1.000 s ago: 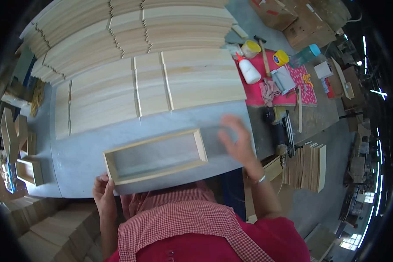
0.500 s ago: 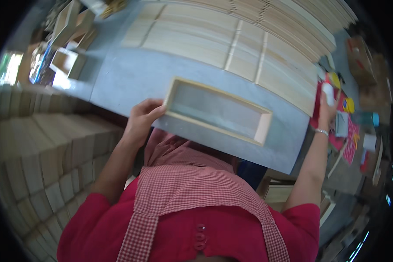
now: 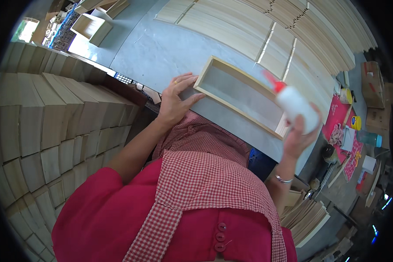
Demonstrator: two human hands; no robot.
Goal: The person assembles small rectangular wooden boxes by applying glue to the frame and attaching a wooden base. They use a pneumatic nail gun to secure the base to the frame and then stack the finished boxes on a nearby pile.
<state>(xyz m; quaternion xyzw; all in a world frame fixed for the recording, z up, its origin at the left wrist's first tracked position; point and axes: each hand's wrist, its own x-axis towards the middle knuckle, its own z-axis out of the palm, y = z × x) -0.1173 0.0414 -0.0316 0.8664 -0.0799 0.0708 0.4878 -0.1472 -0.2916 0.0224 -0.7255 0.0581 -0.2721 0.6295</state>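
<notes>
the left hand (image 3: 177,99) is pinching the left end of a pale wooden rectangular frame (image 3: 236,112), which is lying along the smooth grey table's (image 3: 161,52) near side, bare inside. the right hand (image 3: 302,136) is gripping a tilted white plastic bottle with a red nozzle (image 3: 298,108), contents hidden, by the frame's right end.

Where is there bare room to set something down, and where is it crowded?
The grey tabletop is bare between the open box, grooved boards and wooden frame, and inside the frame. It is crowded around the pink cloth, rag and jars, and by the frame's right end, where the right hand holds a white bottle.
</notes>
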